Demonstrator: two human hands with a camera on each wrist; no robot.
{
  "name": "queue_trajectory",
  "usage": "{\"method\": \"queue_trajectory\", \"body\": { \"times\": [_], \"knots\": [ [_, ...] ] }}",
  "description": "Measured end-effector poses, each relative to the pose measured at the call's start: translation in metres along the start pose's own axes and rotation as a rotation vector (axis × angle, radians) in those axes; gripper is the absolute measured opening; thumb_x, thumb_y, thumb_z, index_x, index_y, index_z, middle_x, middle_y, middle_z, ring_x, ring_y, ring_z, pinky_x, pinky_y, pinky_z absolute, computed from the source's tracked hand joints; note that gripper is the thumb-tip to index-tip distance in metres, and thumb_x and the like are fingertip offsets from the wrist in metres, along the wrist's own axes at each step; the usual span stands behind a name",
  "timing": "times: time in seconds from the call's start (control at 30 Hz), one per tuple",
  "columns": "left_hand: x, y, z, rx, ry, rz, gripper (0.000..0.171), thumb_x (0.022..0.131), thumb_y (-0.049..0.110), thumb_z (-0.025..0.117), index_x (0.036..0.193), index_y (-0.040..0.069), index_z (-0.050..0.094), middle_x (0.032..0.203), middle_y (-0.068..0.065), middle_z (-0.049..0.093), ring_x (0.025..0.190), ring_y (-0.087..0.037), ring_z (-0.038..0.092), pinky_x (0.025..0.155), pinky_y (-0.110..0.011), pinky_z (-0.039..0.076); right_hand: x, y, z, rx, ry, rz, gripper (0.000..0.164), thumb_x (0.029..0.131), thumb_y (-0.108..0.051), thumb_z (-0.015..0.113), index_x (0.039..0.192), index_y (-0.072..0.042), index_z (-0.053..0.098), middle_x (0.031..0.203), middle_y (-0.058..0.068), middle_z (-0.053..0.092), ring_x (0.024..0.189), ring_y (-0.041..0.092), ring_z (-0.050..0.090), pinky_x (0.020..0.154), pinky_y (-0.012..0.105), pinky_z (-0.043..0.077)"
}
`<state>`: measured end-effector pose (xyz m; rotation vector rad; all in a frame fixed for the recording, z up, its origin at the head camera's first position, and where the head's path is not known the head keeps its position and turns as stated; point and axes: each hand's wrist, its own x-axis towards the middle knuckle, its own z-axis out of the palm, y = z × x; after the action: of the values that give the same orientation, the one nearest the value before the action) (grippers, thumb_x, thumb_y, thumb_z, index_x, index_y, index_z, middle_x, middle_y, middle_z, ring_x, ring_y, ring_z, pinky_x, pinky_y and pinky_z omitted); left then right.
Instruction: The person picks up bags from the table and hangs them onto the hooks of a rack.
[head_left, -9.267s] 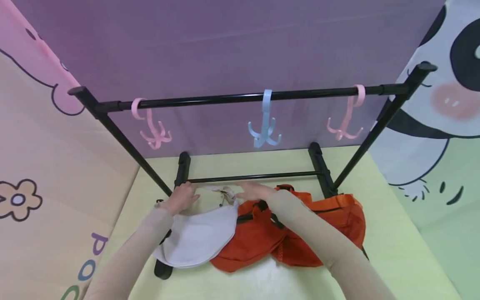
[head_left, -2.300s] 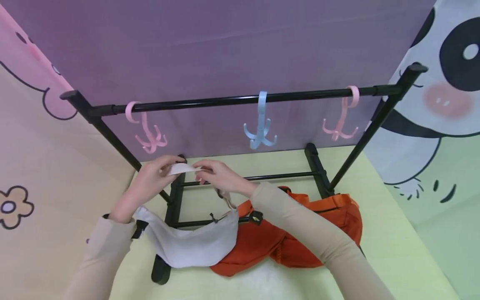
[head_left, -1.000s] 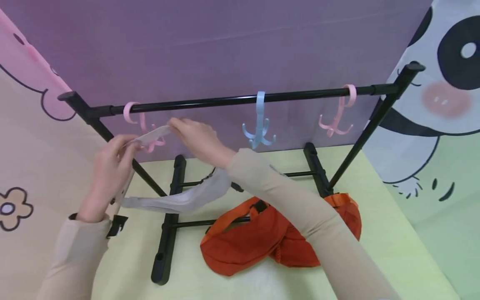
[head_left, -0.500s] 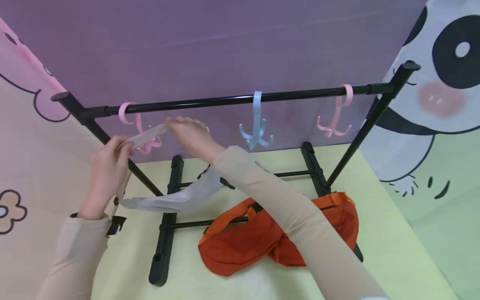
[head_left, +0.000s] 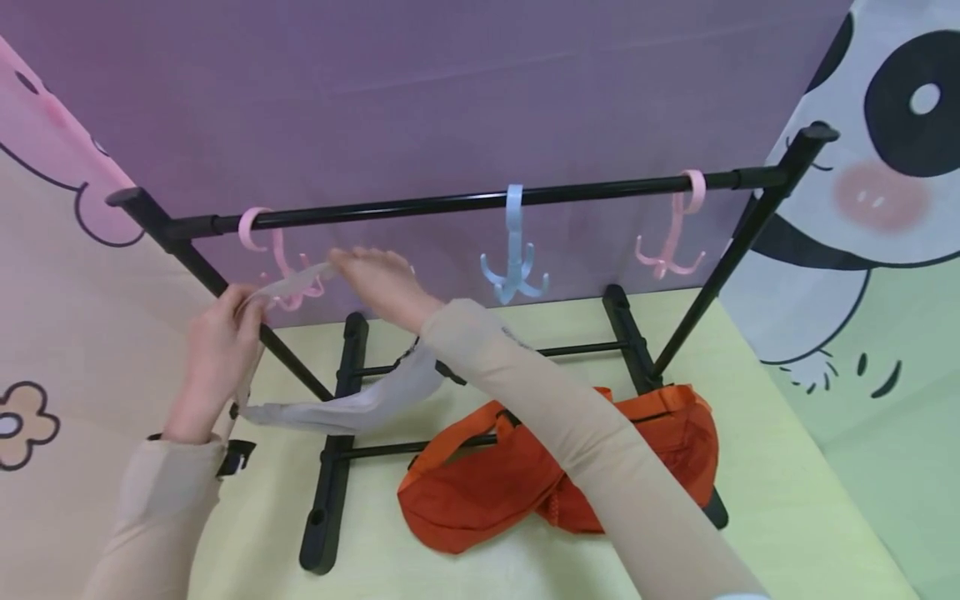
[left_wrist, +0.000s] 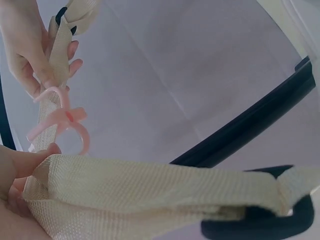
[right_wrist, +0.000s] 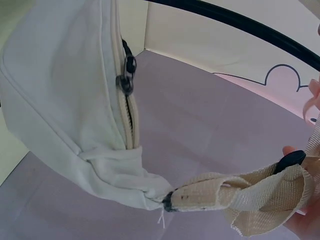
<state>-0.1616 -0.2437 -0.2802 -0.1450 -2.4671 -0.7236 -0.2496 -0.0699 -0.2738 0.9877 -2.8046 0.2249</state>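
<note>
An off-white waist bag (head_left: 360, 410) hangs above the table's left side, in front of the rack. Its pale webbing strap (head_left: 296, 279) is stretched between both hands. My left hand (head_left: 216, 358) pinches the strap at the left; my right hand (head_left: 386, 287) grips it further right, thumb and fingers around the webbing. The left pink hook (head_left: 278, 244) hangs on the bar, its prongs overlapped by the strap. In the left wrist view the hook's prongs (left_wrist: 69, 117) show against the strap, between the two hands. A zipper (right_wrist: 128, 100) runs along the bag's edge in the right wrist view.
A black rack with a top bar (head_left: 420, 205) stands on the pale table (head_left: 780, 467). A blue hook (head_left: 513, 242) and another pink hook (head_left: 672, 233) hang from it. Orange-red bags (head_left: 480, 487) lie at the rack's base, partly under the right sleeve (head_left: 555, 417).
The off-white bag was lying on the table beside the orange-red bags; both hands have lifted it by its strap up to the left pink hook. In the last half second the hands have dipped slightly.
</note>
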Motion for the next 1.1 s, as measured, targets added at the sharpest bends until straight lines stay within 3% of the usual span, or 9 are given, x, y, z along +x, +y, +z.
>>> {"method": "queue_trajectory", "body": {
  "times": [0.3, 0.5, 0.63, 0.9, 1.03, 1.1],
  "knots": [
    [-0.004, -0.003, 0.003, 0.001, -0.023, 0.014, 0.019, 0.091, 0.013, 0.047, 0.090, -0.003, 0.057, 0.070, -0.016, 0.058, 0.049, -0.007, 0.037, 0.045, -0.018, 0.029, -0.004, 0.003, 0.008, 0.000, -0.015, -0.025, 0.028, 0.091, -0.009, 0.044, 0.117, -0.018, 0.045, 0.091, -0.006, 0.058, 0.068, 0.009, 0.049, 0.057, 0.017, 0.040],
    [-0.006, -0.004, 0.006, 0.012, -0.047, 0.009, 0.020, 0.092, 0.014, 0.045, 0.090, -0.002, 0.056, 0.071, -0.016, 0.058, 0.046, -0.013, 0.037, 0.042, -0.021, 0.029, -0.007, 0.006, 0.014, 0.054, -0.056, -0.033, 0.024, 0.095, -0.015, 0.038, 0.118, -0.017, 0.044, 0.099, -0.003, 0.060, 0.078, 0.011, 0.056, 0.061, 0.020, 0.044],
    [-0.009, -0.003, 0.009, 0.012, -0.040, 0.043, 0.018, 0.092, 0.011, 0.044, 0.093, -0.004, 0.055, 0.074, -0.018, 0.060, 0.049, -0.018, 0.043, 0.043, -0.021, 0.031, -0.010, 0.009, 0.018, 0.093, -0.071, -0.049, 0.024, 0.096, -0.015, 0.035, 0.118, -0.016, 0.044, 0.100, -0.003, 0.060, 0.082, 0.011, 0.056, 0.067, 0.022, 0.046],
    [-0.013, -0.001, 0.015, -0.006, -0.009, 0.073, 0.015, 0.092, 0.007, 0.045, 0.092, -0.006, 0.053, 0.076, -0.021, 0.061, 0.059, -0.028, 0.053, 0.047, -0.026, 0.035, -0.017, 0.012, 0.026, 0.165, -0.050, -0.055, 0.032, 0.094, -0.009, 0.039, 0.126, -0.016, 0.043, 0.120, -0.002, 0.054, 0.099, 0.011, 0.055, 0.080, 0.024, 0.045],
    [-0.014, -0.002, 0.020, -0.030, -0.003, 0.075, 0.015, 0.091, 0.005, 0.045, 0.093, -0.008, 0.053, 0.077, -0.022, 0.060, 0.061, -0.030, 0.055, 0.049, -0.022, 0.035, -0.022, 0.013, 0.031, 0.203, -0.020, -0.047, 0.035, 0.093, -0.008, 0.042, 0.128, -0.014, 0.043, 0.118, 0.001, 0.056, 0.095, 0.012, 0.056, 0.076, 0.024, 0.045],
    [-0.014, -0.002, 0.022, -0.045, -0.006, 0.063, 0.016, 0.091, 0.005, 0.047, 0.095, -0.008, 0.054, 0.080, -0.023, 0.060, 0.064, -0.032, 0.055, 0.052, -0.025, 0.040, -0.023, 0.014, 0.034, 0.241, -0.026, -0.022, 0.035, 0.093, -0.010, 0.043, 0.128, -0.013, 0.043, 0.118, 0.001, 0.055, 0.097, 0.013, 0.055, 0.079, 0.025, 0.044]
  ]
}}
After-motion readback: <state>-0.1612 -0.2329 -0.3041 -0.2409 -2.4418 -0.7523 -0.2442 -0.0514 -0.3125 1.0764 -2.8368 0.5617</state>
